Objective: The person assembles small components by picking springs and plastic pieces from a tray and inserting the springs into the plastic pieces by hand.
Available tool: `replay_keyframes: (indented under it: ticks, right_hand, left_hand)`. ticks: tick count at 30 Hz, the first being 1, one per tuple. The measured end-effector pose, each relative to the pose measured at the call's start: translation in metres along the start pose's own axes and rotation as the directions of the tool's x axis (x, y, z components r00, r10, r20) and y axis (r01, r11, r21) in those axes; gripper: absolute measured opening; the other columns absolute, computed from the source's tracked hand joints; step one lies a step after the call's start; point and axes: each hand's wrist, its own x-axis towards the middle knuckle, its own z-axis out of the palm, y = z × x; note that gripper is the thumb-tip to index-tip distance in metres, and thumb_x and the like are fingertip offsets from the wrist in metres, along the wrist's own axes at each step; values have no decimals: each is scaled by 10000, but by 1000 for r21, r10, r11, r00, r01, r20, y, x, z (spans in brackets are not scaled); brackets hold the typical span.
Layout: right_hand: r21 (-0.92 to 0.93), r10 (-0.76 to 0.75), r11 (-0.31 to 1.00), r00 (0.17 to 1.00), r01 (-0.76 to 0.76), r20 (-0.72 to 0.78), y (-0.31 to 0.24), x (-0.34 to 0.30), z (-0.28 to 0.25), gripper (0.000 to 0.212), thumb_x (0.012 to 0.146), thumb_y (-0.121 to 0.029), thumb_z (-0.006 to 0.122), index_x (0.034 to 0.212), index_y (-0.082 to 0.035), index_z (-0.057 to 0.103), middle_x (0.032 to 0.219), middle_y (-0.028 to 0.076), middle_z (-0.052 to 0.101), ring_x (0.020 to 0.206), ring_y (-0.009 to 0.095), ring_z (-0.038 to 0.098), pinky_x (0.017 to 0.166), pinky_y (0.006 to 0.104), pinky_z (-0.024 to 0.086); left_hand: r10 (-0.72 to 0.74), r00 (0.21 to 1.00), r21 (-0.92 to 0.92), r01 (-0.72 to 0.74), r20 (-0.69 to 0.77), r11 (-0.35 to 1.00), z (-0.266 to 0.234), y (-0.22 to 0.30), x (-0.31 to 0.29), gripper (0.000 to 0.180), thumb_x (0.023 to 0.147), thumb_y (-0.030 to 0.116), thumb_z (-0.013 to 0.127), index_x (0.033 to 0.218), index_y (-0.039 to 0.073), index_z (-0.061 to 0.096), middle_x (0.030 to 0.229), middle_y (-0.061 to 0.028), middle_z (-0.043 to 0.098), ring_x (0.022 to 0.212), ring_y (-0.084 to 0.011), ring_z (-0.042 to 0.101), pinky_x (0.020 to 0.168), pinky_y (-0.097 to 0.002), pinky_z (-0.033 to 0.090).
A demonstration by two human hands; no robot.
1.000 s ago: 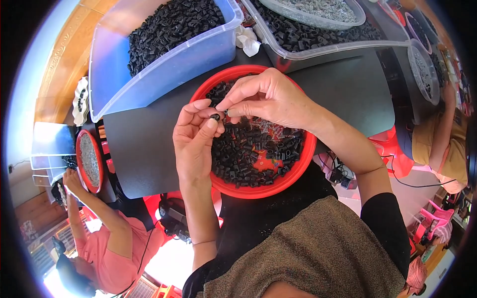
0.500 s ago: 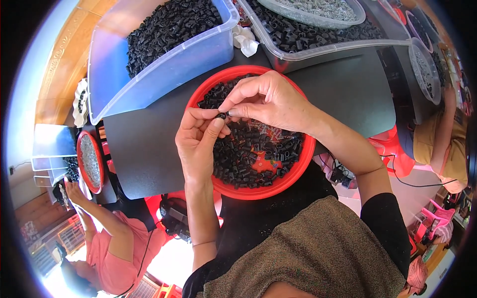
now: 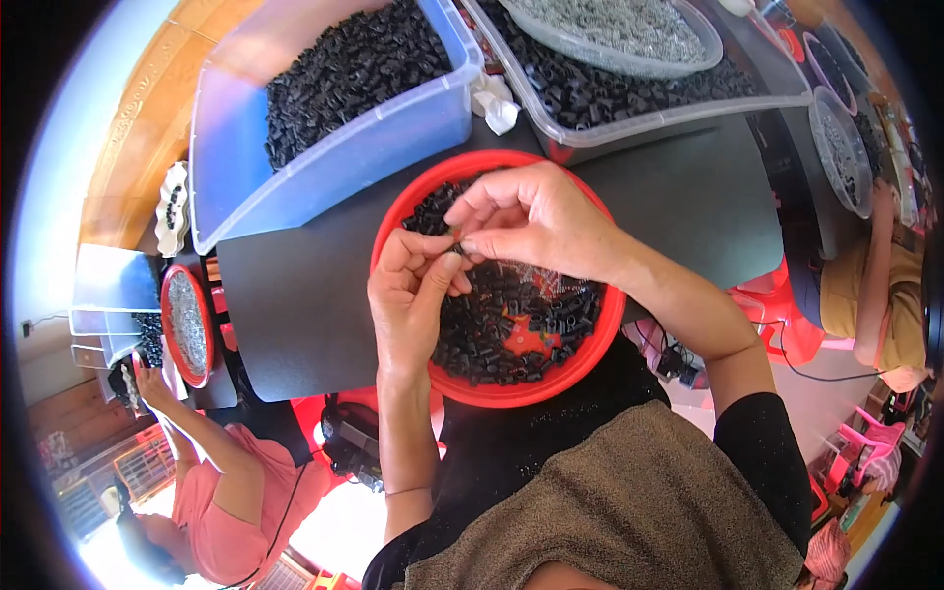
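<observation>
My left hand [image 3: 413, 295] pinches a small black plastic piece [image 3: 456, 249] between thumb and forefinger, its other fingers curled. My right hand [image 3: 541, 221] comes in from the other side, thumb and bent fingers closed against the same spot; whatever its fingertips hold is too small to make out. Both hands are above a round red basin [image 3: 521, 393]. Many loose black tubular pieces [image 3: 482, 339] lie in the basin, and a patch of small silvery metal bits [image 3: 536, 278] shows below my right hand.
Beyond the basin stand a bluish clear tub [image 3: 383, 147] of black pieces and another clear tub [image 3: 678, 106], which bears an oval tray [image 3: 629, 65] of metal bits. Crumpled white paper [image 3: 500, 106] lies between them. People sit left [image 3: 231, 501] and right [image 3: 865, 275] of the dark table [image 3: 295, 305].
The whole view has shifted slightly, the basin and tubs sitting a little lower. My right forefinger has lifted somewhat off its thumb; the black piece stays in my left pinch.
</observation>
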Motion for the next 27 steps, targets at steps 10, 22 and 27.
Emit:
replay_keyframes:
  ticks: [10,22,27]
  right_hand:
    - [66,40,997,999,-41,20,1,-6,0,184,854,44,644,1037,68,641,965,118,689,872,150,684,807,282,573]
    - [72,33,997,998,-36,45,-1,-4,1,134,780,68,652,876,-10,600,832,13,636,714,51,601,642,196,486]
    - [-121,-23,992,999,26,29,-1,-6,2,158,781,62,653,883,-30,576,819,-15,617,724,37,580,627,187,462]
  left_hand:
    - [8,997,-4,-8,71,1000,-1,-2,-2,73,922,-31,567,965,18,534,815,-57,636,666,-77,563,615,-209,457]
    - [61,996,160,-71,70,985,2,-7,-7,68,916,-50,559,951,-3,526,796,-67,632,652,-84,563,592,-218,461]
    - [94,993,302,-111,69,947,4,-8,-7,80,909,-70,548,943,0,528,765,-65,626,641,-86,569,589,-223,468]
